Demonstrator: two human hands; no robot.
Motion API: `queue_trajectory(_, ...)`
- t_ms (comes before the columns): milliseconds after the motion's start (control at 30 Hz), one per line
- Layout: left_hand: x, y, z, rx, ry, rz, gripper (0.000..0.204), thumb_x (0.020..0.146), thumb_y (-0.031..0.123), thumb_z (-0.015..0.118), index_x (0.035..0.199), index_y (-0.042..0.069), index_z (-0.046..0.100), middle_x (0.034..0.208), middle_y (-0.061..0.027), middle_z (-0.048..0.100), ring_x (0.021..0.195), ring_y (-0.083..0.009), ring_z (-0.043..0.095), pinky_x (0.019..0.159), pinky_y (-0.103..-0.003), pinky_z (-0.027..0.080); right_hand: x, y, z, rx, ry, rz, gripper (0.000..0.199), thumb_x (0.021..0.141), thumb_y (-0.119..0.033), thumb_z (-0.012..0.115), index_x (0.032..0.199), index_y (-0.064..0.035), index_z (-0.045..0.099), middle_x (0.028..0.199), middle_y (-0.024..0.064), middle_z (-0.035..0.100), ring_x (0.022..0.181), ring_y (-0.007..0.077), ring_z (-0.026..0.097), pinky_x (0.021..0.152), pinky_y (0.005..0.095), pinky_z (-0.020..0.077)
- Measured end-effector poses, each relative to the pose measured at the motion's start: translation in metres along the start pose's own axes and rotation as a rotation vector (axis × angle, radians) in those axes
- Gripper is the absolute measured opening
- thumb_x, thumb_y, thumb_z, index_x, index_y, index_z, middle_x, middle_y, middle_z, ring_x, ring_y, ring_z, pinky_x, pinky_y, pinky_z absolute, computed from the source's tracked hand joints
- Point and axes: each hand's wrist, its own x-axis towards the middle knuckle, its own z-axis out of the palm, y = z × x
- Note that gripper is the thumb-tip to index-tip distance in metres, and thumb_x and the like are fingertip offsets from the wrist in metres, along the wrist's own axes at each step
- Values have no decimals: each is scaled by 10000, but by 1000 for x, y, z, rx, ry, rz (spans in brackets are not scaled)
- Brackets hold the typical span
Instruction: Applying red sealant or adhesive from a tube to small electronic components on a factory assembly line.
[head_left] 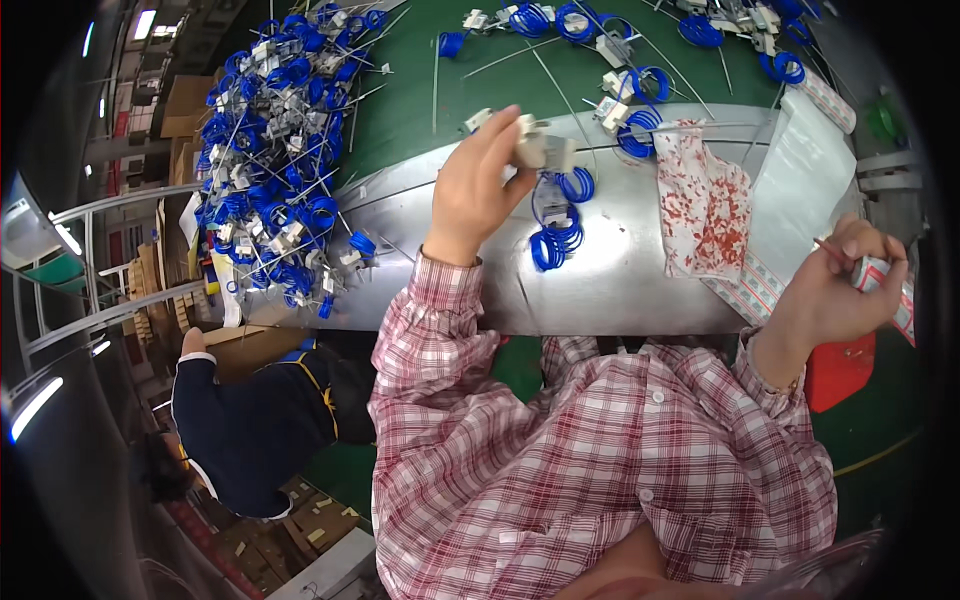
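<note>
Blue coil heap [275,150], patterned cloth [705,200] nearby

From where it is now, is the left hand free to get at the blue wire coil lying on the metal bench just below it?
Probably not right away: the left hand grips a white connector block. The blue wire coil lies uncovered, nothing between.

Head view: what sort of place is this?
Probably a factory assembly bench: a heap of blue wire coils with white connectors on a green work surface, and the left hand holding one white connector.
</note>
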Motion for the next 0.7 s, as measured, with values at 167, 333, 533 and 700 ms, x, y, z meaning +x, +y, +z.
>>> queue_trajectory(167,11,-3,26,-213,25,-95,510,584,0,662,1046,19,447,1051,-159,510,897,-273,534,749,-328,447,-3,-4,-8,29,-143,31,251,841,-226,325,830,-11,454,535,55,430,505,122,320,478,215,247)
queue_trajectory(333,14,-15,31,-223,-3,-350,399,657,15,618,1020,19,451,1017,-148,520,866,-294,525,758,-344,429,-1,-7,-10,13,-107,-10,251,845,-236,321,843,-23,453,535,50,431,498,120,318,462,206,246)
queue_trajectory(533,-15,-44,31,58,-99,-314,450,729,116,583,1134,8,418,1075,-199,477,980,-325,457,848,-369,368,-3,-6,-11,-30,-144,6,249,848,-236,317,846,-27,454,539,53,433,503,115,318,465,201,243)
queue_trajectory(700,-24,-63,21,-179,-300,-389,478,685,124,611,1132,56,457,1108,-200,439,1002,-339,425,843,-373,366,-3,-3,-9,-25,-142,4,251,850,-232,312,841,-28,457,538,50,425,497,115,317,465,199,244)
